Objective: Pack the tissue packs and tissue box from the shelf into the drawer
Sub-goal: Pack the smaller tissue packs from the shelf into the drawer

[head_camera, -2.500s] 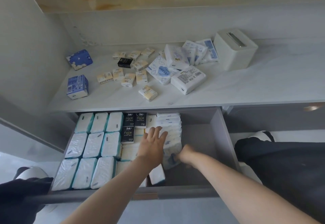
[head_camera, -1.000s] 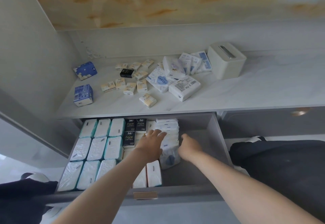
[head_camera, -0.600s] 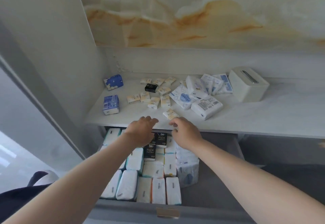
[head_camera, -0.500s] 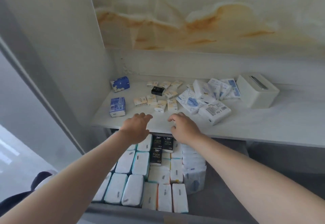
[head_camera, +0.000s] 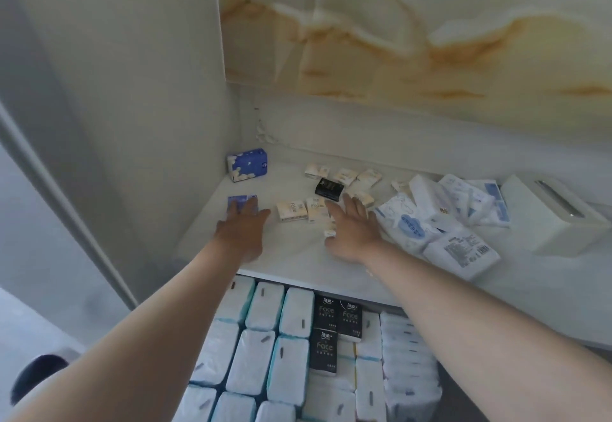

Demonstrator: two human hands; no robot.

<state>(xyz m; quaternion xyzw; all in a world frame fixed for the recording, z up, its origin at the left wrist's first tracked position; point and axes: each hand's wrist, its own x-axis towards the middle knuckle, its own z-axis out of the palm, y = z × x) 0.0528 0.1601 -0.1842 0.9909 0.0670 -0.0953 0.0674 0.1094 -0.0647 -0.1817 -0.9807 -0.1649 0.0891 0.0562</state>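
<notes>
Smooth white shelf (head_camera: 291, 256), marbled wall (head_camera: 397, 57); our left hand (head_camera: 240, 226) rests open-fingered on a boxy blue pack (head_camera: 236, 199), right hand (head_camera: 352, 229) spread over small cream packs (head_camera: 291, 211).

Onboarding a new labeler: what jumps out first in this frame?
Both hands reach over the shelf: the left hand lies open over a blue tissue pack at the left, the right hand open over small cream packs mid-shelf. Below, the open drawer is tightly filled with rows of white packs. A white tissue box sits at the shelf's right end beside a loose heap of packs.
</notes>
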